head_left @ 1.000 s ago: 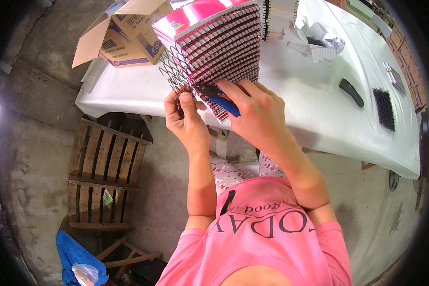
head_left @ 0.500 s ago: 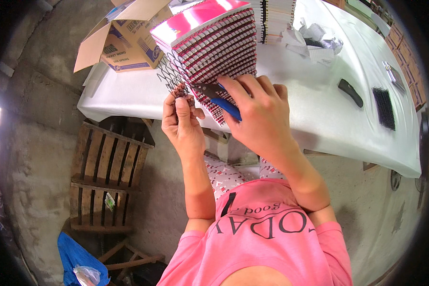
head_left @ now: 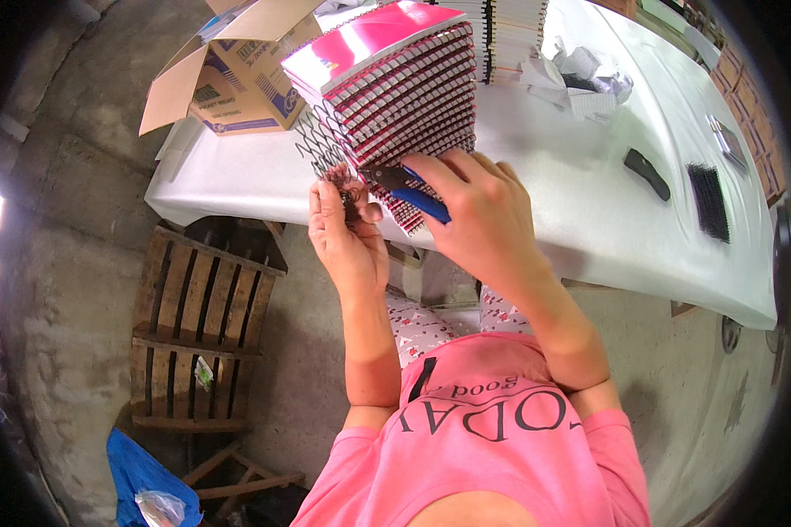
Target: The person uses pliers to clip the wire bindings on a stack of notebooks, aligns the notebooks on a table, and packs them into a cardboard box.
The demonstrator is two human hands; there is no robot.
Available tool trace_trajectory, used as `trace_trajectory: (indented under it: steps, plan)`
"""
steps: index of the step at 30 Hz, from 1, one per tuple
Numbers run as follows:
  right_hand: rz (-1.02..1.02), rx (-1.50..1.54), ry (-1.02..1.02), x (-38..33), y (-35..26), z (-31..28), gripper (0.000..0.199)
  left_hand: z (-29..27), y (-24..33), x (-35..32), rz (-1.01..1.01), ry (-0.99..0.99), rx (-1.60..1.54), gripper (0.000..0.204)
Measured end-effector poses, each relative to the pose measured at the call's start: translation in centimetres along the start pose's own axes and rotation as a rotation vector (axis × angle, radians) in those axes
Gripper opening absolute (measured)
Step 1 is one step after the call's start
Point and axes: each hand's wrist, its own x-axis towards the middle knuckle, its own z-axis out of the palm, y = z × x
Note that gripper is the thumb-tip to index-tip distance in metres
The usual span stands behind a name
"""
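Note:
A tall stack of spiral-bound notebooks [head_left: 404, 97] with pink covers stands tilted at the near edge of the white table [head_left: 589, 202]. Loose wire coils [head_left: 315, 145] stick out from its left side. My left hand [head_left: 347, 230] pinches the wire end at the stack's lower left corner. My right hand [head_left: 479, 211] grips blue-handled pliers [head_left: 413, 193], whose jaws point at the same wire end, next to my left fingers.
An open cardboard box [head_left: 233, 75] sits at the table's left end. More notebook stacks [head_left: 510, 35] and crumpled wrapping [head_left: 584, 79] lie behind. A black tool [head_left: 646, 173] and black comb strip [head_left: 707, 202] rest to the right. A wooden pallet [head_left: 198, 334] leans below, left.
The stack, hands and pliers have kept their grip; the hands shifted slightly along the stack's lower corner while working the wire.

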Motion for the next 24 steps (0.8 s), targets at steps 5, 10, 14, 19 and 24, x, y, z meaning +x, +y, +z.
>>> trace_trajectory:
  steps: [5,10,14,19,24]
  plan:
    - [0.020,-0.043,0.058,0.2,-0.4,-1.4,0.046,-2.2,1.6,1.0,-0.375,-0.083,-0.689,0.030]
    - [-0.010,-0.089,0.068,0.7,-0.7,-1.2,0.048,-1.4,2.2,1.1,-0.223,-0.074,-0.382,0.042]
    - [0.003,-0.121,0.025,0.9,-1.2,-1.2,0.047,0.0,2.4,1.3,-0.060,-0.019,0.057,0.030]
    - [0.033,-0.045,0.017,1.0,-1.3,-1.0,0.042,0.8,2.1,1.1,0.012,-0.027,0.183,0.015]
    - [0.017,-0.018,-0.005,0.8,-0.6,-0.4,0.038,1.2,1.4,1.1,0.150,0.018,0.327,0.024]
